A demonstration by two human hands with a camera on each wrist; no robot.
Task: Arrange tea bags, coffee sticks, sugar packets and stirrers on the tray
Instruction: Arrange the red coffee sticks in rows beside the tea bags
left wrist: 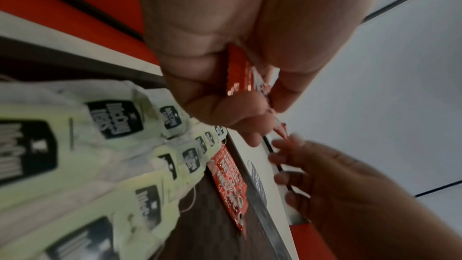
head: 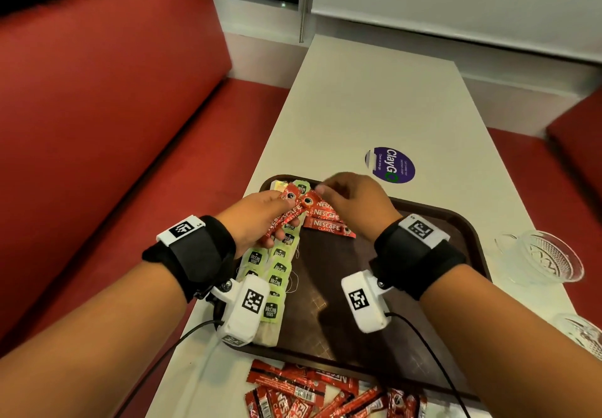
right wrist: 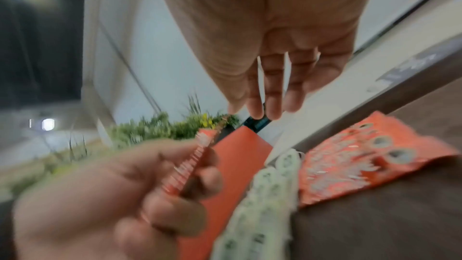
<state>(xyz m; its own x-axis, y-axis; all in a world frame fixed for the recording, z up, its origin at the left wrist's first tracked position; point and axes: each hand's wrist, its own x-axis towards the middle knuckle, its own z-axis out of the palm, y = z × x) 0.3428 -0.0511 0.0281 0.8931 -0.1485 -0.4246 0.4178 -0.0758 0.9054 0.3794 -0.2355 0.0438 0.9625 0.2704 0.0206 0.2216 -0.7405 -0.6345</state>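
A brown tray (head: 335, 274) lies on the white table. Green tea bags (head: 277, 271) fill two columns on its left side. Three red coffee sticks (head: 325, 225) lie side by side at the tray's far middle. My left hand (head: 281, 219) hovers over the tea bags and grips a few more coffee sticks (left wrist: 240, 74) between thumb and curled fingers. My right hand (head: 329, 193) is above the laid sticks. Its fingers (right wrist: 272, 94) hang straight and hold nothing, with the tips close to the top end of the held sticks (head: 306, 202).
A loose pile of coffee sticks (head: 312, 395) lies on the table in front of the tray. Two cut-glass bowls (head: 547, 255) (head: 583, 333) stand to the tray's right. A purple sticker (head: 391, 165) sits beyond the tray. Red bench seats (head: 97, 124) flank the table.
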